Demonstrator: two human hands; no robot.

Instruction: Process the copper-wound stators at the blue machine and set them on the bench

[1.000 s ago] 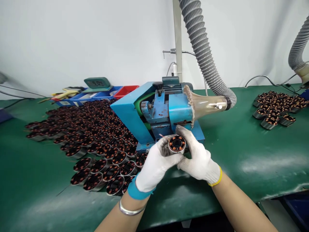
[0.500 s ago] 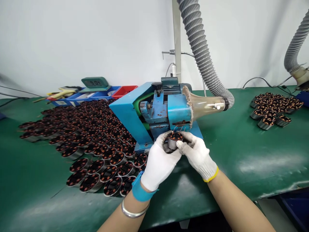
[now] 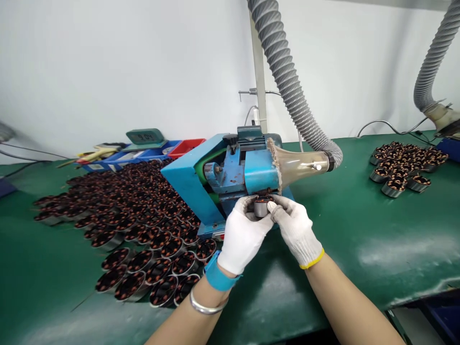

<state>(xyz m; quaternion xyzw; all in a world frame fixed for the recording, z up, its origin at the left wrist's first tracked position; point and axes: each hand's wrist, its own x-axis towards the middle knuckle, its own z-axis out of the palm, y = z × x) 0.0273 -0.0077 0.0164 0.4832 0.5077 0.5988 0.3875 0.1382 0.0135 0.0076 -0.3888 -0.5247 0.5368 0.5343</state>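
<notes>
Between both gloved hands is a round metal stator (image 3: 261, 208) with dark windings, its top edge at the underside of the blue machine (image 3: 261, 168). My left hand (image 3: 246, 232), in a white glove with a blue wrist band, grips its left side. On its right side my right hand (image 3: 295, 225), in a white glove with a yellow cuff, has its thumb against the metal ring. The wires on top of the stator are mostly hidden under the machine's cover.
Many stators (image 3: 143, 230) crowd the green table (image 3: 345, 258) left of the machine. A smaller group (image 3: 406, 165) sits at the right. A grey hose (image 3: 287, 72) joins the machine's clear funnel (image 3: 302, 167). Behind are a red bin (image 3: 185, 147), blue bins and a digital clock (image 3: 144, 137).
Both hands have brought the stator closer to the machine, and its upright wires no longer show. The camera view has shifted slightly.
</notes>
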